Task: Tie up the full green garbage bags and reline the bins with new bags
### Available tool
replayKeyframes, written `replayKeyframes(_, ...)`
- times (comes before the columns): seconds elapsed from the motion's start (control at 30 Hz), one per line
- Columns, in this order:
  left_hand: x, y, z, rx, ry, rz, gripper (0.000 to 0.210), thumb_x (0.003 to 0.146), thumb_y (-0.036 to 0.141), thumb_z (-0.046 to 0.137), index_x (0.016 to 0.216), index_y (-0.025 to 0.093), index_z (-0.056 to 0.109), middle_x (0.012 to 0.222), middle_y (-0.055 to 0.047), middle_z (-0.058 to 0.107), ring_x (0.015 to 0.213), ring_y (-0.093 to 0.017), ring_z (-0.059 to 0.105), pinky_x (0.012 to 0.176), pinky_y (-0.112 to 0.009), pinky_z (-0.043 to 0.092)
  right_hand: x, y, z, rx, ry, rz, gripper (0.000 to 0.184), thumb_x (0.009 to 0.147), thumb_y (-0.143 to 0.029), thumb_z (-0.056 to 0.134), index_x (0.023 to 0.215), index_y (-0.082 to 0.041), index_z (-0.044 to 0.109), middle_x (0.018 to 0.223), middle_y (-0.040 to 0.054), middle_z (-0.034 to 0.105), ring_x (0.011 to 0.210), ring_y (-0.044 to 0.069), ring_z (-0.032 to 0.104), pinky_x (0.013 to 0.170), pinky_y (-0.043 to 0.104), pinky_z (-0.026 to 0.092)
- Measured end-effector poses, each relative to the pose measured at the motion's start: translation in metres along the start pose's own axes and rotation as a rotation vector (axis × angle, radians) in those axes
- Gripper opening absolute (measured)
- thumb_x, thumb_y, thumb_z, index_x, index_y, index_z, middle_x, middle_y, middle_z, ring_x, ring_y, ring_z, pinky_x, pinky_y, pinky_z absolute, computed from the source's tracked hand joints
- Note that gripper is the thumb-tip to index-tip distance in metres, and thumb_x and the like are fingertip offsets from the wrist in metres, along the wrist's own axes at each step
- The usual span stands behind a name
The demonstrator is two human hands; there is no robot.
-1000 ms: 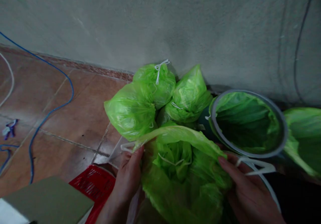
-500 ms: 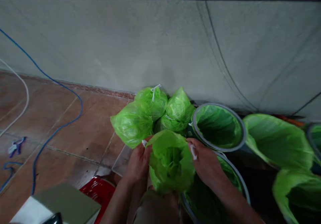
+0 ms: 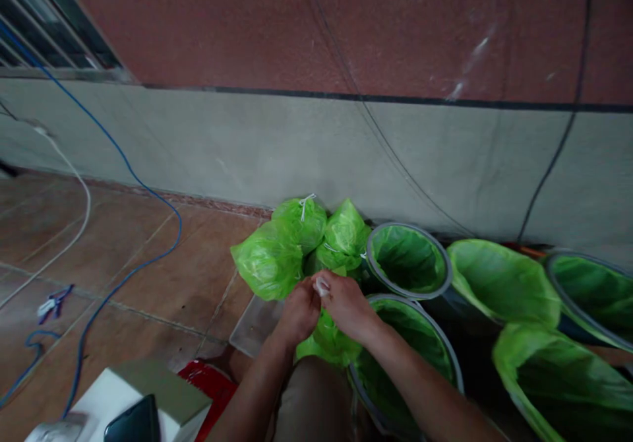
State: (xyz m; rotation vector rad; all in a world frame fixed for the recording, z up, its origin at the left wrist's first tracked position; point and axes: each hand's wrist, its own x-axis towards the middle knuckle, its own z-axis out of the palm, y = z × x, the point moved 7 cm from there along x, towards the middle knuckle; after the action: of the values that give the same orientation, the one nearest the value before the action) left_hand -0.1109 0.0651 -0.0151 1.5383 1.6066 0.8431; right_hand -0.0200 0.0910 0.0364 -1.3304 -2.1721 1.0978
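My left hand point(image 3: 301, 311) and my right hand point(image 3: 349, 305) are closed and pressed together at the gathered top of a green plastic bag point(image 3: 332, 342). A white drawstring point(image 3: 322, 287) shows between the fingers of my right hand. The rest of the bag hangs below my hands, in front of my knees, its mouth hidden by them. Just beyond my hands are several filled green bags point(image 3: 270, 260), some with white ties. To the right of the held bag stands a round bin point(image 3: 430, 336) lined with green plastic.
More green-lined bins, one a round bin with a grey rim point(image 3: 448, 267), stand along the wall point(image 3: 237, 145). A phone point(image 3: 133, 421) lies on a white box point(image 3: 99, 396) at lower left, beside a red object point(image 3: 210, 386). A blue cable point(image 3: 143, 264) and scissors-like tool point(image 3: 55, 301) lie on the tiles.
My hands have come together from the two sides of the bag, closing its wide mouth. The view has tilted up, showing more red wall and a window at upper left.
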Motion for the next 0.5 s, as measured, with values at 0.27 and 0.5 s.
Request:
replayKeyframes(0.27, -0.003, 0.002, 0.001, 0.044, -0.013, 0.116, 0.012, 0.081, 0.015, 0.053, 0.083, 0.017, 0.064, 0.082, -0.004, 0.063, 0.077, -0.018, 0.058, 0.077, -0.031, 0.048, 0.004, -0.002, -0.072, 0.489, 0.270, 0.026, 0.027, 0.087, -0.045, 0.053, 0.075, -0.022, 0.058, 0.059, -0.0031, 0.059, 0.046, 0.011, 0.046, 0.046, 0.024, 0.035)
replayKeyframes(0.5, -0.006, 0.024, -0.034, -0.284, 0.170, 0.146, 0.059, 0.075, 0.036, 0.075, 0.129, 0.023, 0.056, 0.130, -0.009, 0.057, 0.100, -0.020, 0.058, 0.089, -0.035, 0.048, 0.009, 0.002, -0.082, 0.743, 0.258, 0.094, 0.038, 0.074, -0.057, 0.063, 0.076, -0.020, 0.057, 0.052, -0.0058, 0.052, 0.041, 0.008, 0.041, 0.038, 0.021, 0.031)
